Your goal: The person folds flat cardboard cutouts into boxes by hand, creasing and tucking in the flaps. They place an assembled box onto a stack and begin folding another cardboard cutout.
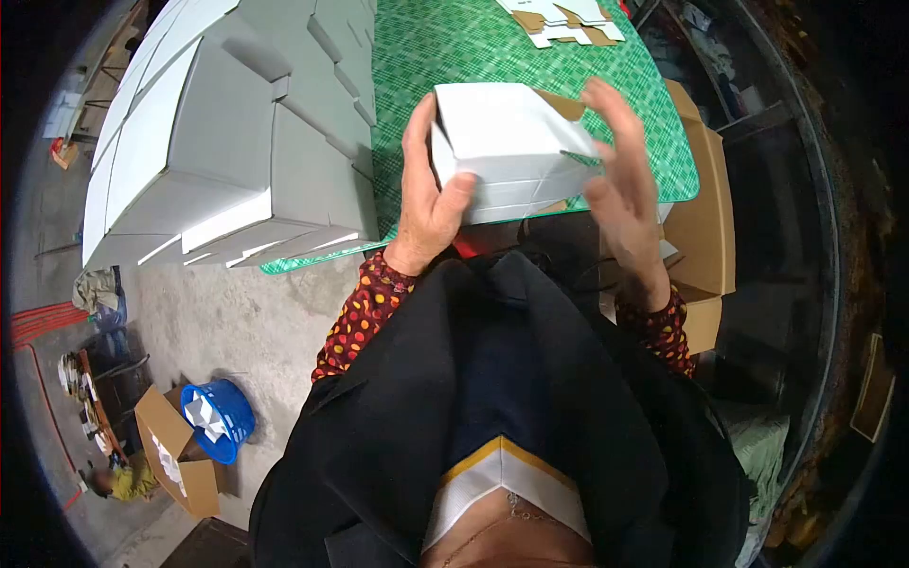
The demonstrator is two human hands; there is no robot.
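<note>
A white cardboard box (pixel 502 123) is held over the near edge of the green patterned table (pixel 417 47). My left hand (pixel 431 194) grips its left side, with the thumb on the near face and the fingers along the side. At the right end of the box is my right hand (pixel 620 170), slightly blurred, its fingers spread and curved, with a gap between thumb and fingers. A brown inner flap shows at the box's far right corner. Whether the right fingertips touch the box cannot be made out.
Large stacked white boxes (pixel 227 123) stand on the table's left. Flat white and brown cardboard pieces (pixel 563 21) lie at the far side. An open brown carton (pixel 705 208) is at the right. On the floor are a blue basket (pixel 237 407) and another carton (pixel 199 478).
</note>
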